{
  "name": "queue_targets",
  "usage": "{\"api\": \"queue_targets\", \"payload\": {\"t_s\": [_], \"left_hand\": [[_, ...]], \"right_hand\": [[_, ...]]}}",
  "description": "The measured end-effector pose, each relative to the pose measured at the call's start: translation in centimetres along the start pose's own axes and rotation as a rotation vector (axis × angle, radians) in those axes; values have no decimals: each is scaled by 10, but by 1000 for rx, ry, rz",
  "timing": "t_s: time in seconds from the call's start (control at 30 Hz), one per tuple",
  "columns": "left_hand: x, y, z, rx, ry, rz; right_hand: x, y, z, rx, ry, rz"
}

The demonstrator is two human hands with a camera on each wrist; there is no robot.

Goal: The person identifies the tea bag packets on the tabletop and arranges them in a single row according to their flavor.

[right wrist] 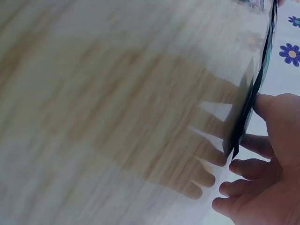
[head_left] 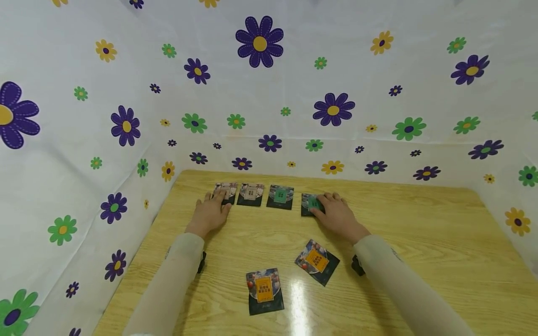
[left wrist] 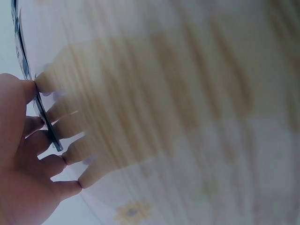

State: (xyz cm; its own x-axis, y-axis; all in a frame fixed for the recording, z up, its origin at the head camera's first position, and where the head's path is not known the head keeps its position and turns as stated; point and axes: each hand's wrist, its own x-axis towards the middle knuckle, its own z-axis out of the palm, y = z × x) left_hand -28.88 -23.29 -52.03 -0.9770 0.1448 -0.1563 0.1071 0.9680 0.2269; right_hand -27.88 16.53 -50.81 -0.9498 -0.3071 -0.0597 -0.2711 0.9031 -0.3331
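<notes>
My left hand [head_left: 208,215] rests at the leftmost packet [head_left: 229,187], a flat dark sachet with a pinkish label. Its fingers lie over the packet, and in the left wrist view several fingertips touch the table. My right hand [head_left: 337,215] holds a green-labelled packet [head_left: 308,205] between thumb and fingers. Seen edge-on in the right wrist view, that packet [right wrist: 248,101] stands slightly off the shiny tabletop. Between the hands lie another pink-labelled packet [head_left: 251,195] and a second green-labelled packet [head_left: 280,197], side by side in a row.
Two orange-labelled packets lie nearer me: one packet [head_left: 265,291] almost straight, the other packet [head_left: 317,262] turned askew. The glossy wooden table [head_left: 428,233] ends at a white flower-print cloth [head_left: 290,84] at the back and sides.
</notes>
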Motion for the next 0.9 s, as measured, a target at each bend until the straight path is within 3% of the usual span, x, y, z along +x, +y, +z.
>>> {"api": "queue_targets", "payload": {"t_s": [0.23,0.9], "left_hand": [[3,-1,1,-3,14,0],[6,-4,3,-20,-36,-19]], "right_hand": [[10,-1,2,-9,-6,8],[22,-7,-1,-30,-46,10]]}}
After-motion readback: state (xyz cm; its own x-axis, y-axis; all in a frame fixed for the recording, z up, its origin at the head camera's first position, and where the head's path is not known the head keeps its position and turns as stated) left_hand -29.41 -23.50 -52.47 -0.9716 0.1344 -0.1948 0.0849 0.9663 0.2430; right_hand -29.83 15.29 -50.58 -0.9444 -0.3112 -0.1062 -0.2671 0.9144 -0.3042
